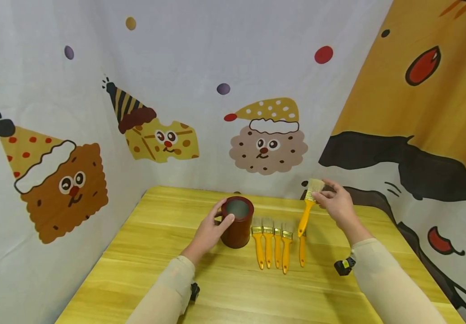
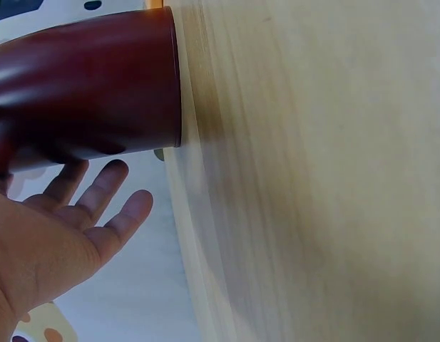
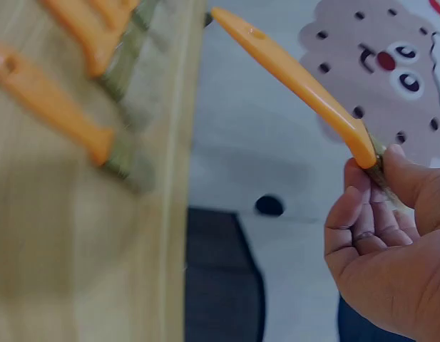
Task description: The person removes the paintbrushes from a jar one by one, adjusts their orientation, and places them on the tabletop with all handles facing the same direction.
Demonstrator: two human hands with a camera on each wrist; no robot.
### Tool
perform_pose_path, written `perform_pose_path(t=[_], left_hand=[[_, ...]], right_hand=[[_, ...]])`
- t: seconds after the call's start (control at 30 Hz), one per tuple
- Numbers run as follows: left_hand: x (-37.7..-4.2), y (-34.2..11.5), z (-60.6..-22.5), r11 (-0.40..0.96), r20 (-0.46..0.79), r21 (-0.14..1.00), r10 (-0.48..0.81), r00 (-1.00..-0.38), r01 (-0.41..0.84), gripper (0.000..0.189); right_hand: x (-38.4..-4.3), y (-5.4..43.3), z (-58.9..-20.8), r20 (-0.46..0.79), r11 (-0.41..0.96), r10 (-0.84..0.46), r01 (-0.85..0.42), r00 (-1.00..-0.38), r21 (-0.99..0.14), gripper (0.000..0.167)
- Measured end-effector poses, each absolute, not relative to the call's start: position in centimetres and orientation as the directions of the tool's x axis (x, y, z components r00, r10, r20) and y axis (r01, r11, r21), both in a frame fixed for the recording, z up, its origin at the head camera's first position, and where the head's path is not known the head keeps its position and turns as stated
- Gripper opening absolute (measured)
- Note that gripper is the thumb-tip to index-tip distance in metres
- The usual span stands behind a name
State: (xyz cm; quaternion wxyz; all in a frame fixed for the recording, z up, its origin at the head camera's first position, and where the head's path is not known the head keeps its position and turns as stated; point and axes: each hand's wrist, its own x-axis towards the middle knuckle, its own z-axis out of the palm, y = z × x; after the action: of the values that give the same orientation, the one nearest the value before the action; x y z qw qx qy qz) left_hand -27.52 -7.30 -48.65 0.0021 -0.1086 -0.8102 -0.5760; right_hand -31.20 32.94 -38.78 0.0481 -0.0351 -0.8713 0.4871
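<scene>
A dark red-brown mug (image 1: 236, 235) with a grey inside stands upright on the table. My left hand (image 1: 210, 229) holds it on its left side, at the handle, with the thumb near the rim. In the left wrist view, the other fingers (image 2: 105, 192) spread loosely beside the mug (image 2: 98, 78). A paintbrush (image 1: 306, 211) with a yellow-orange handle is raised off the table, bristles up. My right hand (image 1: 336, 202) pinches it near the metal band between thumb and fingers; its handle (image 3: 298, 78) points away from the palm.
Several similar paintbrushes (image 1: 286, 252) lie side by side right of the mug, bristles toward the wall. Another brush (image 1: 302, 252) lies apart at their right, partly behind the raised one. Behind the wooden table (image 1: 241, 292) hangs a cloth (image 1: 200, 54) with cartoon prints.
</scene>
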Motion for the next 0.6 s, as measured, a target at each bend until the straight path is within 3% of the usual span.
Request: perform_pose_path(t=[0.37, 0.6], left_hand=[[-27.6, -7.2, -48.8, 0.302, 0.131, 0.937, 0.167, -0.977, 0.177, 0.063], [-27.6, -7.2, -48.9, 0.301, 0.126, 0.938, 0.165, -0.978, 0.172, 0.066]], right_hand=[[-31.2, 38.1, -44.0, -0.161, 0.575, 0.038, 0.153, -0.986, -0.804, 0.080], [-30.8, 38.9, -47.0, -0.243, 0.596, 0.010, 0.201, -0.970, -0.778, 0.081]])
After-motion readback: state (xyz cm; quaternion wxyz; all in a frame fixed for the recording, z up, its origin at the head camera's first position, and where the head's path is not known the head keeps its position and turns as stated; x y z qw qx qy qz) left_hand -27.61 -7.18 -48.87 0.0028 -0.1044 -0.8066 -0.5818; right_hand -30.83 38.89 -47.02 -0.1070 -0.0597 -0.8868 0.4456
